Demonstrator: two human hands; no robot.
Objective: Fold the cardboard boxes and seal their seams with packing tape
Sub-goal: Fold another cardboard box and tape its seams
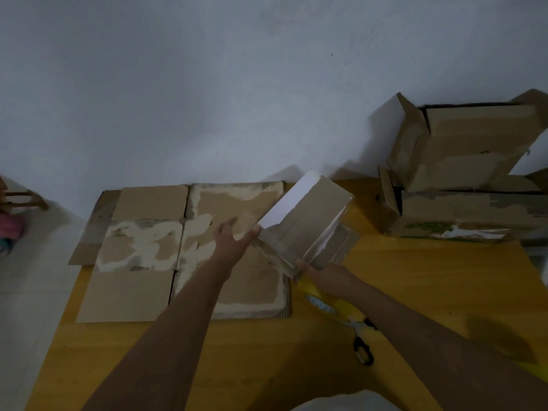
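Note:
I hold a small cardboard box (308, 223), tilted and lifted above the yellow table (415, 277). It has a white torn patch on its upper left side and shiny tape along its edges. My left hand (234, 238) grips its near left corner. My right hand (323, 274) grips its near bottom corner. Under my left arm lie flattened cardboard boxes (184, 250), worn and patchy. Yellow-handled scissors (360, 339) lie on the table below my right forearm. No tape roll shows in this view.
Two folded brown boxes (465, 173) are stacked at the back right against the grey wall (237, 84). A yellow printed strip (323, 304) lies under my right wrist. A pink object (12, 226) sits on the floor at the far left.

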